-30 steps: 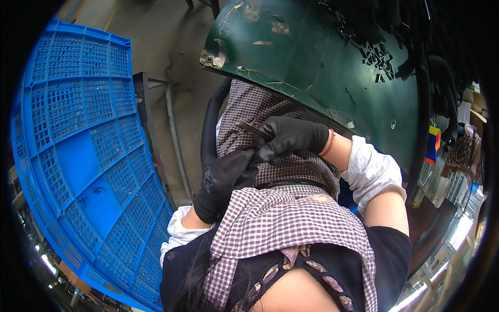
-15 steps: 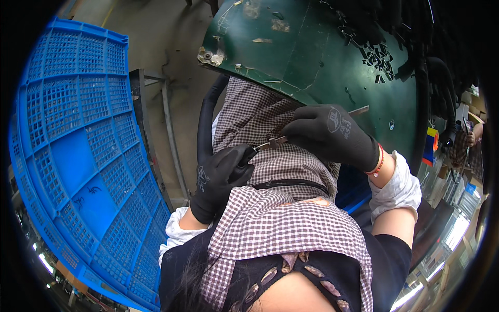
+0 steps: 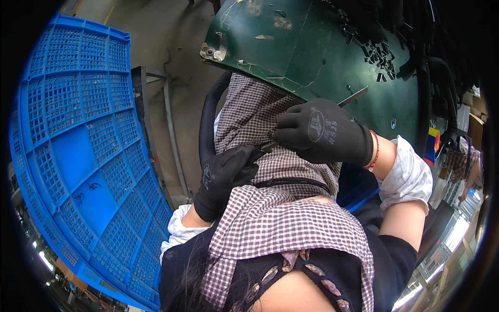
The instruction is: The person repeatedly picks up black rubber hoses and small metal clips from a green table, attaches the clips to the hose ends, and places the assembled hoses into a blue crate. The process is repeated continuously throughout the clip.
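Observation:
My left hand (image 3: 223, 179), in a black work glove, is closed on a black piece in front of my checked apron; the fingers hide most of it. A long black tube (image 3: 209, 114) curves from behind this hand up to the table edge. My right hand (image 3: 327, 132), gloved alike, is closed round a narrow flat metal blade (image 3: 354, 95), whose end sticks out beyond the knuckles over the table. Its fingertips are close to the small dark tip (image 3: 267, 148) at my left hand. Whether they touch is hidden.
A green table (image 3: 306, 49) with worn edges is ahead, bearing several small black cut pieces (image 3: 379, 60) and a dark heap of tubes (image 3: 416, 31) at the right. A large blue mesh crate (image 3: 99, 140) stands at left beside a metal frame (image 3: 171, 130). Another person's arm shows at far right.
My right hand has shifted slightly left and its blade has tilted more steeply. The stretch of blade seen between my hands before is now mostly covered. My left hand stays nearly in place.

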Demonstrator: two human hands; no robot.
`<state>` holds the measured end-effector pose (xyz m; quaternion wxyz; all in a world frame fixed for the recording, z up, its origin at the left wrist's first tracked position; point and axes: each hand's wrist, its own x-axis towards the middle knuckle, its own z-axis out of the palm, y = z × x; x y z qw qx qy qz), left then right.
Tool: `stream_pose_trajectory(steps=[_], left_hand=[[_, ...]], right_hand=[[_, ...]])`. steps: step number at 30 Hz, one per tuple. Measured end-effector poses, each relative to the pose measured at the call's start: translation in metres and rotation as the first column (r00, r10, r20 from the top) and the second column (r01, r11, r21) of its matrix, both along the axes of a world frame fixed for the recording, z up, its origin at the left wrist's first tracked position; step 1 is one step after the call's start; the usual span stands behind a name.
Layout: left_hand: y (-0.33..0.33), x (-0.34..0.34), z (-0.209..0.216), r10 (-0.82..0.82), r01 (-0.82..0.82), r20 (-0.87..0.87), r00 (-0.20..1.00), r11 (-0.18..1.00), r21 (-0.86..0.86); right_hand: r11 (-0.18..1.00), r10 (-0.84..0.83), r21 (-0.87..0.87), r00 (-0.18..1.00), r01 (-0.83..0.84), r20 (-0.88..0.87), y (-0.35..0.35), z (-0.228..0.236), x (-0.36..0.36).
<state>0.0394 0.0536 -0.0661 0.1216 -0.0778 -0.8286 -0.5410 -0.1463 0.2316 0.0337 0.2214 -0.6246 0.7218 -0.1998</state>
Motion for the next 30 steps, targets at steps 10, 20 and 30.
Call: stream_pose_trajectory(steps=[10, 20, 30], left_hand=[[-0.007, 0.004, -0.002, -0.092, 0.095, 0.094, 0.991, 0.995, -0.031], [-0.144, 0.084, 0.113, 0.446, -0.485, 0.352, 0.823, 0.874, 0.027], [-0.239, 0.137, 0.164, 0.181, -0.146, 0.010, 0.984, 0.760, 0.634]], right_hand=[[0.999, 0.024, 0.033, 0.998, -0.022, -0.057, 0.006, 0.005, 0.003], [0.889, -0.450, -0.013, 0.878, 0.458, 0.163, 0.020, 0.000, 0.001], [0.854, -0.291, 0.020, 0.445, 0.520, 0.847, -0.021, -0.044, 0.010]])
